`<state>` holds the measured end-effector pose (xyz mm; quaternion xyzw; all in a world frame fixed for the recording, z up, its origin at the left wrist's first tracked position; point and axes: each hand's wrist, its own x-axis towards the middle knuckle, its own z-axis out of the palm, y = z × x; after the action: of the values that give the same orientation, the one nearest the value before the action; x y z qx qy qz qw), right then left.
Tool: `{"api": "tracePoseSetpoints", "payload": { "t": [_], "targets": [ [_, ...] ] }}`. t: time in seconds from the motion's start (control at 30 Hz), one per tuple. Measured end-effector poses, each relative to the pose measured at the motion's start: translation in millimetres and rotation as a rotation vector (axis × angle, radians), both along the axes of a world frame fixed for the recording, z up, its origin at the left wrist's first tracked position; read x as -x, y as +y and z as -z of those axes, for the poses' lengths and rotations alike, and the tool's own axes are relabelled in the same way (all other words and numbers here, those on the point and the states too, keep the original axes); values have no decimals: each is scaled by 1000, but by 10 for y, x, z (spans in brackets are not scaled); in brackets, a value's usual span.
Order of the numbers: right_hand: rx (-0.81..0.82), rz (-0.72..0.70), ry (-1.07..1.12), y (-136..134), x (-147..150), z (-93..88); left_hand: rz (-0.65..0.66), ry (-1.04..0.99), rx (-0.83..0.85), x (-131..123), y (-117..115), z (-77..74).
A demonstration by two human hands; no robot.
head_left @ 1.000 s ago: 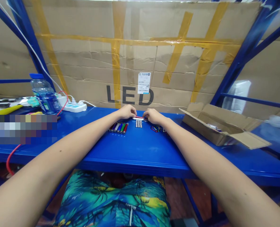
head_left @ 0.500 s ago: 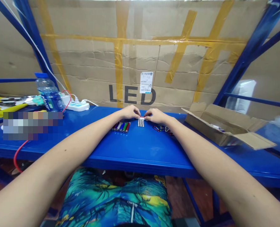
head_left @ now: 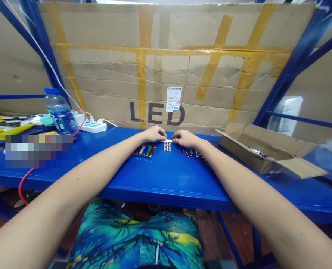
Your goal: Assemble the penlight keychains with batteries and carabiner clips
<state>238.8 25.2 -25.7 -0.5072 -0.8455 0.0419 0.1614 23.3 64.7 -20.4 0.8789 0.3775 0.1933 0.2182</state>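
At the back middle of the table, my left hand (head_left: 155,133) and my right hand (head_left: 185,137) face each other, fingers bent and pinched. Between their fingertips lies a slim red-and-silver rod (head_left: 168,141), touched at both ends; its exact kind is too small to tell. Just in front of it sit several small round silver button cells (head_left: 167,147) in neat rows. By my left forearm, several small coloured metal tubes (head_left: 145,151) lie side by side, like mini flashlights. Several coloured carabiners (head_left: 192,153) lie beside my right forearm, partly hidden by it.
An open cardboard box (head_left: 247,149) stands at the right. On the left are a plastic bottle with a blue cap (head_left: 59,112), a white power strip (head_left: 93,126) and yellow-handled tools (head_left: 14,130). A large cardboard sheet (head_left: 112,82) backs the blue table (head_left: 160,177).
The view has shifted very slightly. Both hands stay in nearly the same place, with a little more of the rod showing between the fingertips.
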Motion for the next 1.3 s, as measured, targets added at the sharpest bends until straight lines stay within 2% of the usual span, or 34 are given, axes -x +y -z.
{"api": "tracePoseSetpoints", "payload": {
  "t": [0.13,0.3,0.37,0.5,0.67,1.13,1.3],
  "targets": [
    [-55,-18,28,27,-11,-1,8,-9,-46,28,-34,-54],
    [-260,-33,126,-148,111,-94,48,133,-209,239,-168,-278],
    [-260,-140,182,-301,222,-120,70,204,-154,328,-252,-377],
    [-124,-378,162,-614,488,-128,102,316,-56,408,-370,-486],
    [-73,-416,106,-756,678,-123,110,396,-10,396,-358,-455],
    [-48,-368,41,-812,740,-139,152,340,-30,325,-366,-352],
    [-24,-297,-127,-902,761,-191,122,327,-49,305,-403,-365]
  ]
}}
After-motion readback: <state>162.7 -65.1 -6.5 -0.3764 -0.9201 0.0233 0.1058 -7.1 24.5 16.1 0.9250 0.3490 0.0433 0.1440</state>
